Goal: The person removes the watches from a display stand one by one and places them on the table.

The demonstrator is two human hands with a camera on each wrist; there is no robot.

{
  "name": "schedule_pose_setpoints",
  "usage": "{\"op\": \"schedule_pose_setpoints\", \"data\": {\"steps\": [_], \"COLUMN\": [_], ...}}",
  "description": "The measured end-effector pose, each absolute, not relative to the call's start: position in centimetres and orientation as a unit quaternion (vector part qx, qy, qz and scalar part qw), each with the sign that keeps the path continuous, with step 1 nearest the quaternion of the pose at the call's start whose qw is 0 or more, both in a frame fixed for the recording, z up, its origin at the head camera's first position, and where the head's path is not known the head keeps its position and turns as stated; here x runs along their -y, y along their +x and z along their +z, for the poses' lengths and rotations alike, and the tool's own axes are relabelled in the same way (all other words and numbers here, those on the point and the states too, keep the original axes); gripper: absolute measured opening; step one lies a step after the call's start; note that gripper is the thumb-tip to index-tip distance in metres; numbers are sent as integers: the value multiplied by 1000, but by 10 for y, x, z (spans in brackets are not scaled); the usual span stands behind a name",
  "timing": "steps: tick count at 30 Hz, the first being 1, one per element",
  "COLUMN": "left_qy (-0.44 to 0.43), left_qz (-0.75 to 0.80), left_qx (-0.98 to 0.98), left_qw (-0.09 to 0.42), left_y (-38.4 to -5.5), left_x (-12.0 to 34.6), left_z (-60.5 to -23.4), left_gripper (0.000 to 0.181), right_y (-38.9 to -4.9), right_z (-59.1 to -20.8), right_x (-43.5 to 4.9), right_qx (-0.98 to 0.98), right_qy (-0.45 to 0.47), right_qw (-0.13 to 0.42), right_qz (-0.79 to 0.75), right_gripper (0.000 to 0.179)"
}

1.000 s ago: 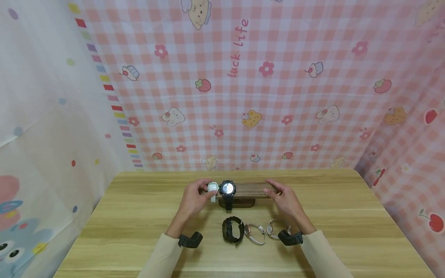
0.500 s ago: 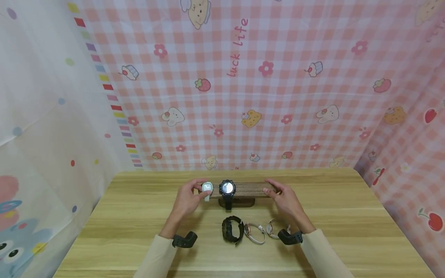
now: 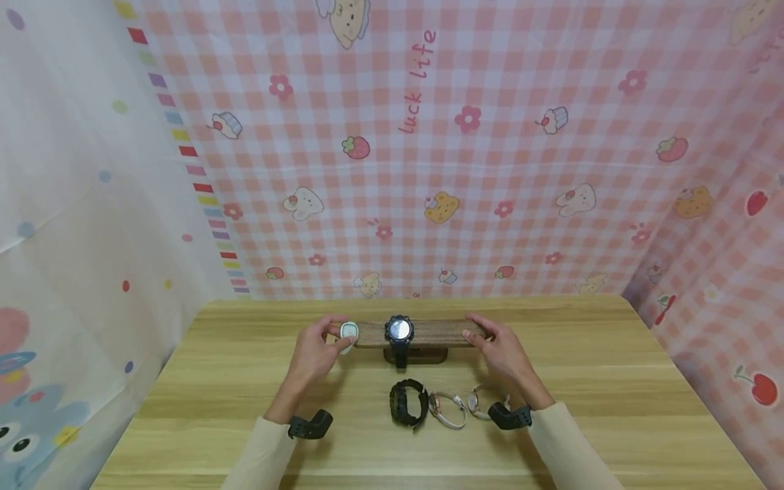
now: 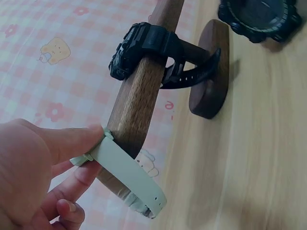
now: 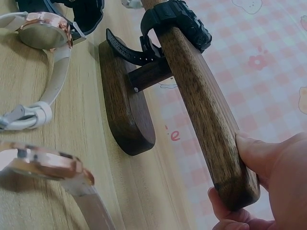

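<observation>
My left hand (image 3: 314,350) pinches a pale green watch (image 3: 349,331) between thumb and fingers at the left end of a wooden watch stand (image 3: 437,333). In the left wrist view its looped strap (image 4: 129,172) lies at the bar's tip; I cannot tell whether it still goes round the wood. A black watch (image 3: 400,330) is strapped round the bar near its middle, its strap tail hanging down. At the bar's other end, my right hand (image 3: 505,350) grips the wood, thumb on the near side and fingers behind, as the right wrist view shows.
On the table (image 3: 202,408) in front of the stand lie a second black watch (image 3: 409,403), a white-strapped watch with a rose-gold case (image 3: 448,410) and another pale-strapped watch (image 3: 476,401) near the right wrist. A pink checked cloth (image 3: 392,170) hangs behind.
The left hand has moved left with the pale green watch, sliding it from beside the black watch to the bar's left end. The right hand keeps its grip in place.
</observation>
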State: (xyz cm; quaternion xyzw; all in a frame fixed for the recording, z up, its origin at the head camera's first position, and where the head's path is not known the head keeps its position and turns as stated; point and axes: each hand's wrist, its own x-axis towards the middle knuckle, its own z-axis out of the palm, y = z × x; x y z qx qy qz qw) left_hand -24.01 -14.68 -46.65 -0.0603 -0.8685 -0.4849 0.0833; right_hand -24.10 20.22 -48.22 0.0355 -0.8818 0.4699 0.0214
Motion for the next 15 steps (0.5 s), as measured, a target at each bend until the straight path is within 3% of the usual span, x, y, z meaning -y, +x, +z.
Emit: {"op": "schedule_pose_setpoints", "data": {"steps": [15], "left_qy": [-84], "left_qz": [-453], "left_qx": [886], "left_qw": [58], "left_y": [-205], "left_x": [148], "left_z": [-467], "left_gripper": [30], "right_y": [-241], "right_z": [-481], "right_x": [-202], "right_qx": [882], "right_qy": [33], "right_qw": [15], "right_qz": [470], "right_gripper": [44]}}
